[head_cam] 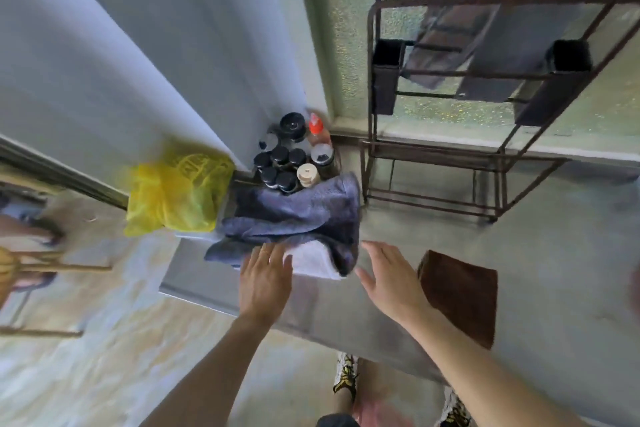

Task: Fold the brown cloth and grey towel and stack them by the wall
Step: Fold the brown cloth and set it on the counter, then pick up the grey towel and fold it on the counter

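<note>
Both hands, left (265, 279) and right (388, 276), hover spread and empty; grabbing the crumpled grey towel (298, 215) could probably topple the jars (285, 163) touching its far edge.

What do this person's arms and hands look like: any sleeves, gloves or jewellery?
Both forearms are bare: no sleeves reach into view and there are no gloves. The left hand has a thin ring on one finger. The right hand shows no ring or watch. No wristbands are visible.

both open hands, left (265, 279) and right (388, 276), hover by the rumpled grey towel (304, 215); brown cloth (462, 291) lies folded nearby.
</note>
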